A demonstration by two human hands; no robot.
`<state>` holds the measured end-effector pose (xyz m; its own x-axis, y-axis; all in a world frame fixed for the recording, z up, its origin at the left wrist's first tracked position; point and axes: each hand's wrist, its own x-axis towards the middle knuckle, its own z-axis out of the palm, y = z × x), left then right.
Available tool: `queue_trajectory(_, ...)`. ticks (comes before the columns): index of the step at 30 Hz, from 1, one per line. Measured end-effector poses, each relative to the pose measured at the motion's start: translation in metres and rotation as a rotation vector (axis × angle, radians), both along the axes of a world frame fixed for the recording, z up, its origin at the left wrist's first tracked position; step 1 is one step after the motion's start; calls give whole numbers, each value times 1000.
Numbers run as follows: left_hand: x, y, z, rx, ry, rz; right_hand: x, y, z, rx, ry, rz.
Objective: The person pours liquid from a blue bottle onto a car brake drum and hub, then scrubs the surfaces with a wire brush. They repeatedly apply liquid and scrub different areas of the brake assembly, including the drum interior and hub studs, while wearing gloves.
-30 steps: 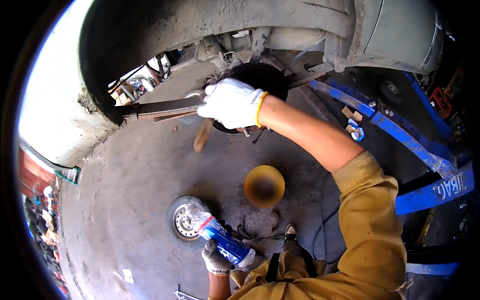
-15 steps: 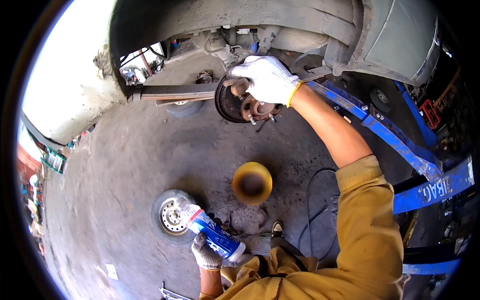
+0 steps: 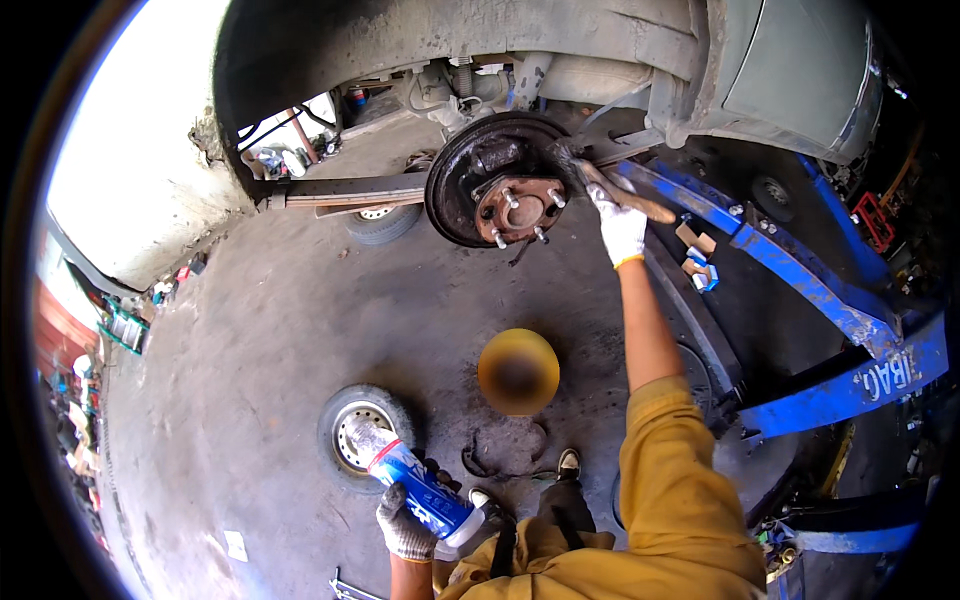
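My right hand (image 3: 622, 222), in a white glove, is closed round the wooden handle of a brush (image 3: 645, 203). The dark head of the brush is at the right edge of a round, dark brake backing plate (image 3: 455, 190). At the plate's centre sits a rusty wheel hub (image 3: 525, 207) with several studs. My left hand (image 3: 405, 525), gloved too, grips a plastic bottle (image 3: 425, 490) with a blue label. It lies tilted, its clear end up and left, low in front of my body.
A yellow round container (image 3: 518, 372) with a dark inside stands below the hub. A wheel (image 3: 362, 435) lies on the floor behind the bottle. Blue lift arms (image 3: 820, 290) run along the right, near small boxes (image 3: 697, 258). The raised vehicle's wheel arch (image 3: 450, 30) hangs above.
My right hand has moved right and down from in front of the hub to the plate's right side, uncovering the plate and hub. My left hand still holds the bottle.
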<state>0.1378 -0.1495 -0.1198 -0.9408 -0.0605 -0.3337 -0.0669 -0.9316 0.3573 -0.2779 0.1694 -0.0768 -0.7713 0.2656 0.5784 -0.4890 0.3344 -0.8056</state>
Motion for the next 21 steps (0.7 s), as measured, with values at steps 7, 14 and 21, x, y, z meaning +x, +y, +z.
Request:
queue_trajectory(7,16,-5,15,-183,-50,-53,2,-54,-105,-564,14,-102)
queue_trajectory(14,17,-5,16,-43,76,-89,42,-8,19,-171,58,12)
queue_trajectory(21,-6,15,-4,9,-3,-109,33,-97,144,727,434,16)
